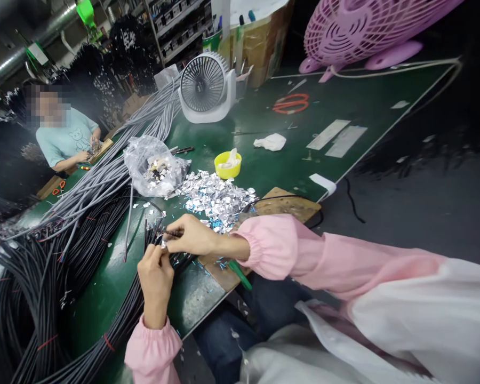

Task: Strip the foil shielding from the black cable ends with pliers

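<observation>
My left hand (156, 277) and my right hand (192, 234) meet over the front edge of a green table (264, 138). Both are closed in a pinch around the end of a thin black cable (168, 234); a small silvery foil piece shows between the fingertips. Bundles of black cables (44, 288) run under and left of my hands. A heap of silver foil scraps (214, 197) lies just beyond my right hand. Both arms wear pink sleeves.
Grey cables (116, 165) stretch to the far left, where another person sits working. A clear bag of foil (154, 168), a yellow bowl (228, 164), a white fan (206, 88), a pink fan (360, 29), orange scissors (291, 103) and a wooden board (292, 205) are on the table.
</observation>
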Action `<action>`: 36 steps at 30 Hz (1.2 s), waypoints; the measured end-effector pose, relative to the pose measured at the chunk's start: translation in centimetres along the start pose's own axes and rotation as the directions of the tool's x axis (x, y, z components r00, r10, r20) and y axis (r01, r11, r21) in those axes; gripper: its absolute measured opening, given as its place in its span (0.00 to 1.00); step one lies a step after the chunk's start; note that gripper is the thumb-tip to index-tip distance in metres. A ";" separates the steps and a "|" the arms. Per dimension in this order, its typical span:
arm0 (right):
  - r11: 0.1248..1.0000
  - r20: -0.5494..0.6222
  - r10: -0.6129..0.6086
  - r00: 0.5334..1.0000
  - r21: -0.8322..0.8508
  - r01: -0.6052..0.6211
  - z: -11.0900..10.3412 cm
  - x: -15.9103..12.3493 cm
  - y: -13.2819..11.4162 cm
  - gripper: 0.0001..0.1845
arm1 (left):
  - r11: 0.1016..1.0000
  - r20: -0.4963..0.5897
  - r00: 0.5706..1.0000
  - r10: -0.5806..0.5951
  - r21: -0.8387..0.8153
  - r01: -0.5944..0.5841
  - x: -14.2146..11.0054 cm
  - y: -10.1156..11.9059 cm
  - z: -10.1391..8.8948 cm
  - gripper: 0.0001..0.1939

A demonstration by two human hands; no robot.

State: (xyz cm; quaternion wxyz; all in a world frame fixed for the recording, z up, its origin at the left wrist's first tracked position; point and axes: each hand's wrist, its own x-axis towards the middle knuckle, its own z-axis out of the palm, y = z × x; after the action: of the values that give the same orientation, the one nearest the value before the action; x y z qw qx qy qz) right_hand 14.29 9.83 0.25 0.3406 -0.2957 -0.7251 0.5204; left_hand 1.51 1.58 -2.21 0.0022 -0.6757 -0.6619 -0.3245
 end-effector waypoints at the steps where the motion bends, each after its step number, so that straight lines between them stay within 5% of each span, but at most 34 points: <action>1: 0.988 -0.027 0.077 0.997 0.136 -0.073 -0.2 0.3 -0.1 0.04 | 0.999 0.028 1.000 -0.008 -0.037 0.009 0.0 0.0 0.0 0.11; 4: 0.951 -0.155 0.177 0.972 0.282 -0.128 -1.0 0.9 -0.3 0.10 | 0.959 -0.013 0.986 -0.167 -0.236 0.159 0.2 -0.1 -0.8 0.05; 8: 0.990 -0.176 -0.105 0.979 -0.108 0.087 -1.1 0.3 -0.6 0.10 | 0.838 -0.099 0.902 -0.421 -0.423 0.345 0.4 -0.1 -2.1 0.07; 13: 0.925 -0.007 -0.314 0.949 -0.229 0.304 -0.1 -0.4 -0.6 0.05 | 0.849 -0.067 0.924 -0.376 -0.425 0.315 0.2 0.7 -2.4 0.07; 17: 0.911 0.018 -0.345 0.938 -0.236 0.340 0.1 -0.5 -0.4 0.06 | 0.853 -0.039 0.940 -0.339 -0.434 0.289 -0.2 1.2 -2.1 0.06; 23: 0.902 0.029 -0.344 0.938 -0.266 0.339 0.3 -0.5 0.1 0.06 | 0.887 -0.155 0.912 -0.379 -0.343 0.310 -0.5 1.4 -1.7 0.03; 27: 0.870 0.085 -0.295 0.952 -0.387 0.304 0.4 -0.8 0.1 0.04 | 0.831 0.033 0.895 -0.446 -0.357 0.427 0.1 1.0 -2.0 0.03; 30: 0.889 0.102 -0.238 0.966 -0.378 0.259 0.4 -0.9 -0.1 0.04 | 0.729 0.228 0.837 -0.497 -0.414 0.545 0.6 0.6 -2.2 0.04; 33: 0.979 0.050 -0.080 0.996 -0.184 0.088 0.5 -0.6 -0.2 0.01 | 0.618 0.286 0.815 -0.504 -0.540 0.572 0.6 0.5 -2.3 0.08; 36: 0.969 0.178 0.199 0.964 0.107 -0.221 0.5 -0.2 -0.5 0.10 | 0.595 0.218 0.865 -0.451 -0.649 0.474 0.2 0.3 -2.1 0.11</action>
State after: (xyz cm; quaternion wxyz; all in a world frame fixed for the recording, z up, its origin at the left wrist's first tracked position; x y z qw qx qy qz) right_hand 13.94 9.25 0.63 0.2398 -0.3044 -0.6810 0.6213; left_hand 0.84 0.80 -0.28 -0.3408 -0.4377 -0.6466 -0.5237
